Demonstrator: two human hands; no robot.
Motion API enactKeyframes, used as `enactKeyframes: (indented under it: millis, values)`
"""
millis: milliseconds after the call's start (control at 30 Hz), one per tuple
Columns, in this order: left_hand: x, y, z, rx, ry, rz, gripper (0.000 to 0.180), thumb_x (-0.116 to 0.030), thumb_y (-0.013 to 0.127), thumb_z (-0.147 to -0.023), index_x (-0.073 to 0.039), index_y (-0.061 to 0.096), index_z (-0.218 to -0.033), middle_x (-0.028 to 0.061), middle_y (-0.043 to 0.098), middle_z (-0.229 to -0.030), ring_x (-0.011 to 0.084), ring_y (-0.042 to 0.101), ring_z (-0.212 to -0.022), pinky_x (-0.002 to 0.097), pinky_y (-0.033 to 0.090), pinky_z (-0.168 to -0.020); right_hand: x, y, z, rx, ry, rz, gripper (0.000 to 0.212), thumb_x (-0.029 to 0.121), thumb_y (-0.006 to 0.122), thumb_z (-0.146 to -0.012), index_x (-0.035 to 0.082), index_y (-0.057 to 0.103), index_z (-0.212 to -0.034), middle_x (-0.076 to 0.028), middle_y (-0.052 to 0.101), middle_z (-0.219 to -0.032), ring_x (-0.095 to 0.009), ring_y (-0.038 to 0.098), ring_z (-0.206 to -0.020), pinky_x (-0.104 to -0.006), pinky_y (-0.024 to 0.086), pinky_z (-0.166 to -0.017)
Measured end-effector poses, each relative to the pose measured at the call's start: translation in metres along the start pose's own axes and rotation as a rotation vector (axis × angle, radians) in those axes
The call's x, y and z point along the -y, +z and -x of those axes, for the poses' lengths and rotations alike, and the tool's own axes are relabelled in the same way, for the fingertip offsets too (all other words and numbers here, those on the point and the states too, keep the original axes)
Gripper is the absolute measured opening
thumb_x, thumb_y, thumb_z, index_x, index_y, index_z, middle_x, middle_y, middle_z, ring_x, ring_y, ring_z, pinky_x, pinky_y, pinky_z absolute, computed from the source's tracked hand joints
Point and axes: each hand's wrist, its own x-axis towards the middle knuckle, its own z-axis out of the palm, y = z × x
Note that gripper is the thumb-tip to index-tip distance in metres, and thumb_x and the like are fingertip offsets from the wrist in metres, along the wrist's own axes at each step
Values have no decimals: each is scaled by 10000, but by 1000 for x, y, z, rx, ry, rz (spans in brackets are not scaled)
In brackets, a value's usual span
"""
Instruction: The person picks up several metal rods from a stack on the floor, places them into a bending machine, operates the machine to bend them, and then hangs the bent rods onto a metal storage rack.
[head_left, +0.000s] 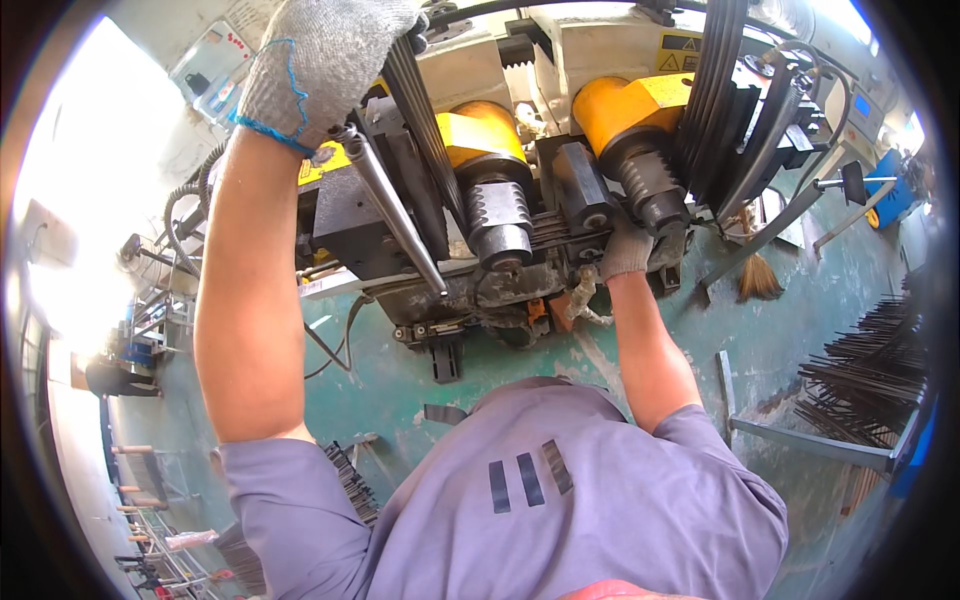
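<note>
Left grip (335,70) curled around black rods (425,125); right grip (627,252) partly hidden.

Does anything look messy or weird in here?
A little. The dark rods on the right lie in an uneven heap, with ends sticking out to different lengths. The green floor has pale scuffs and dark marks, so it looks worn. Nothing looks clearly broken.

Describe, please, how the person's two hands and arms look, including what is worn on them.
The left hand wears a grey knitted glove with blue edging at the cuff. The right hand, partly hidden, wears a pale greyish glove. Both arms are bare below short purple-grey sleeves.
</note>
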Motion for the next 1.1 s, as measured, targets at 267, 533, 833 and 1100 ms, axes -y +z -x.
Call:
enactKeyframes:
  millis: [267,533,833,1100]
  values:
    - [-3,-23,-4,235,-171,31,232,-223,743,-957,-5,727,-1034,91,696,-815,155,615,-580,285,489,-482,-8,3,-4,-40,27,-58,239,46,765,-908,-24,712,-1130,-92,728,-1109,-196,679,-995,-341,550,-882]
    - [-9,-1,3,68,-173,51,192,-215,752,-964,-60,731,-1077,70,730,-862,160,666,-715,285,536,-600,-10,0,-5,-25,-42,23,249,60,758,-918,-37,710,-1142,-102,747,-1128,-194,695,-1010,-349,541,-897]
    - [-7,0,-2,90,-143,46,182,-200,759,-954,-57,742,-1067,66,748,-890,156,688,-753,303,547,-642,-2,5,4,-38,-130,238,253,21,702,-936,-48,726,-1178,-103,733,-1186,-197,693,-1049,-351,556,-910]
    - [5,0,-10,151,-49,65,173,-186,765,-945,-55,752,-1058,63,764,-914,153,707,-787,318,557,-680,-4,5,4,-35,-140,281,242,33,690,-952,-50,730,-1176,-113,730,-1204,-200,697,-1051,-343,558,-918]
